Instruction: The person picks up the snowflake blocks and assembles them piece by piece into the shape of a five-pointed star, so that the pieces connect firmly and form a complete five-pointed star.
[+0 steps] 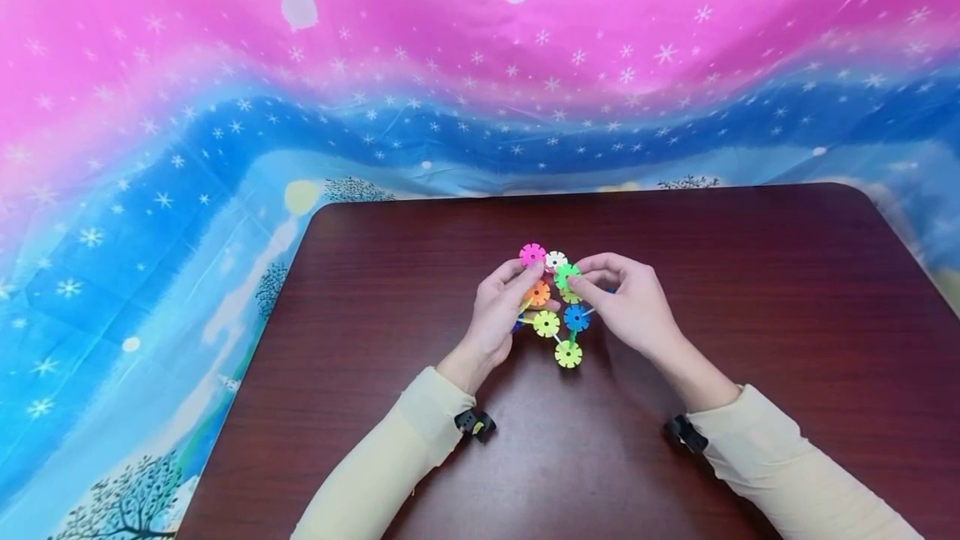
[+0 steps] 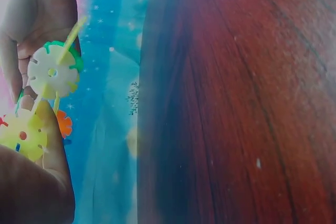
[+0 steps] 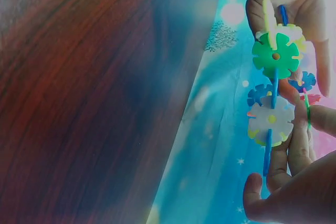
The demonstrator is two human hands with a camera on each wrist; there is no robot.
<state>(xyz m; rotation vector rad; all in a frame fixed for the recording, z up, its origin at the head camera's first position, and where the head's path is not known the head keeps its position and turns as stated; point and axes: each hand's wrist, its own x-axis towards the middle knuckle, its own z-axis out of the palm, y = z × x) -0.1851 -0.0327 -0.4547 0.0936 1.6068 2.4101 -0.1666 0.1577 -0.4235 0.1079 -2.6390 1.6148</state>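
Note:
Above the middle of the table, a structure of notched plastic discs slotted together is held between both hands. My left hand (image 1: 491, 311) grips its left side, near a pink disc (image 1: 532, 255) and an orange disc (image 1: 537, 293). With thumb and forefinger, my right hand (image 1: 637, 307) pinches a green disc (image 1: 567, 277) at the upper right, beside a white disc (image 1: 556, 260). A blue disc (image 1: 577, 318) and a yellow disc (image 1: 568, 354) form the lower end. The right wrist view shows the pinched green disc (image 3: 308, 114) edge-on; fingers hide part of the structure.
The dark brown wooden table (image 1: 405, 273) extends around both forearms. Behind it hangs a pink and blue cloth (image 1: 450, 107) with a snowflake print. Black straps (image 1: 475, 424) sit at both cuffs of the cream sleeves.

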